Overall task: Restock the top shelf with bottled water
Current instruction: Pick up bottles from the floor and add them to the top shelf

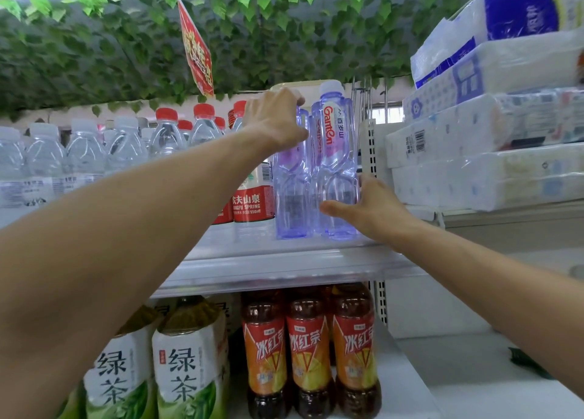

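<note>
Two blue-tinted water bottles stand side by side at the right end of the top shelf [284, 260]. My left hand [275, 118] grips the top of the left blue bottle [292, 197], hiding its cap. The right blue bottle [335, 153] has a white cap and a red label. My right hand [369, 210] rests against its lower part, thumb across the front and fingers at its right side. Red-capped water bottles [252, 203] with red labels stand just to the left.
Clear white-capped water bottles [47, 166] fill the shelf's left. Green tea bottles [186, 361] and iced red tea bottles [309, 349] stand on the shelf below. Stacked tissue packs [489, 128] sit at right. Fake leaves and a red sign [196, 49] hang overhead.
</note>
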The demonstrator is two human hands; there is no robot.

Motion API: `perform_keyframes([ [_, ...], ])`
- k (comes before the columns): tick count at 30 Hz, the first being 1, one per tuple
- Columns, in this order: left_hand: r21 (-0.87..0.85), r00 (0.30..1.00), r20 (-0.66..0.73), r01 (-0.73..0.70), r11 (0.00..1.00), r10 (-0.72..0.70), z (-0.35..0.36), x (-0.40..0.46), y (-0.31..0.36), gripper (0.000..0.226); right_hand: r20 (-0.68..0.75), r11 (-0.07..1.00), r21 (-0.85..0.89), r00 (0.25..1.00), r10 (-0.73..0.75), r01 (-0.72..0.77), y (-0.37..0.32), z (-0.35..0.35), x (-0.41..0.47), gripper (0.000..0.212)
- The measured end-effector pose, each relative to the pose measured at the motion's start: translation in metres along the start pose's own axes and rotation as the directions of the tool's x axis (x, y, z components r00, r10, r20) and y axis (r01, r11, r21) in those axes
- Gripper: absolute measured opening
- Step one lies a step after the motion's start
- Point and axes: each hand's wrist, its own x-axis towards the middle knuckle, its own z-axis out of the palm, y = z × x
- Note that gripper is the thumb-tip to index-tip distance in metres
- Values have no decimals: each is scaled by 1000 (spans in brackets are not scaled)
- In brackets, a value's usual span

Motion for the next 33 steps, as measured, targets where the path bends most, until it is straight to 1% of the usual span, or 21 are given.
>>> perform_keyframes([
  [5, -91, 999, 30, 23, 996, -20, -10, -3, -3, 58, 11, 1000, -3, 1000, 2, -2, 0, 0, 0, 88],
  [8, -103, 999, 45, 27, 994, -22, -12, -5, -8, 56, 15, 1000, 23, 1000, 10, -10, 0, -1, 0, 89],
  [10, -55, 999, 39, 5, 998, -3, -13, -6, -11, 56, 22, 999, 39, 1000, 15, -16, 1, -2, 2, 89],
  [13, 99, 999, 25, -48, 994, 46, -16, -9, -13, 55, 42, 998, 58, 999, 20, -22, 2, -2, 5, 86],
  [14, 114, 998, 38, -48, 992, 44, -17, -10, -15, 54, 47, 998, 59, 999, 18, -21, 2, -2, 6, 84],
  [16, 88, 996, 76, -43, 995, 36, -18, -12, -18, 54, 66, 1000, 25, 998, 9, -11, 0, -2, 7, 82],
  [19, 28, 994, 97, -57, 998, 54, -19, -15, -19, 54, 100, 1000, -14, 995, 15, -14, -2, -2, 10, 86],
  [23, -19, 992, 116, -46, 999, 47, -19, -16, -17, 57, 115, 998, -37, 992, 45, -41, -3, -3, 11, 68],
  [25, -25, 992, 121, -42, 999, 45, -19, -16, -17, 57, 106, 996, -50, 991, 76, -70, -4, -2, 12, 63],
  [29, -28, 993, 111, -48, 998, 51, -22, -19, -16, 57, 105, 995, -78, 992, 68, -60, -10, 5, 17, 64],
  [33, -91, 990, 130, -37, 995, 49, -21, -21, -16, 59, 102, 993, -89, 991, 85, -76, -11, 8, 19, 56],
])
